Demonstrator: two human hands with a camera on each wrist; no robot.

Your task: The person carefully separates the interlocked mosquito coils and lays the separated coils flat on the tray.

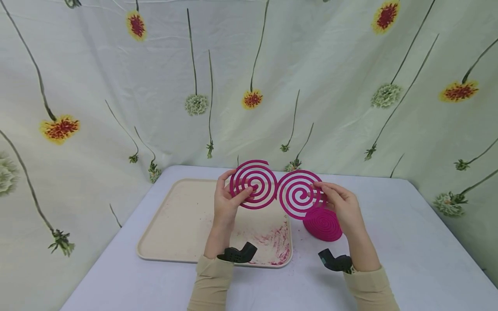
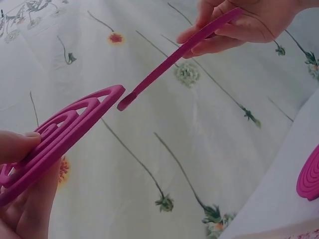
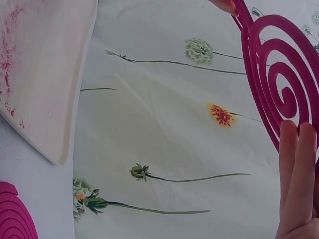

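Note:
My left hand (image 1: 227,203) pinches a magenta mosquito coil (image 2: 65,142) between thumb and fingers, its flat spiral face turned toward the head camera. A second magenta mosquito coil (image 3: 288,102) is held near its right edge by the fingers of my right hand (image 1: 344,205). Both coils are up above the table, side by side. Their near edges come very close together; whether they touch I cannot tell. Below the right hand lies a round, tightly wound magenta coil piece (image 1: 323,224) on the table, partly hidden by that hand and the held coil.
A beige tray (image 1: 167,233) lies on the white-covered table (image 1: 408,259), beneath and left of the hands. Magenta crumbs and smears (image 1: 278,246) mark its right end, with a few specks beside it. A flower-printed cloth (image 1: 330,86) hangs behind the table.

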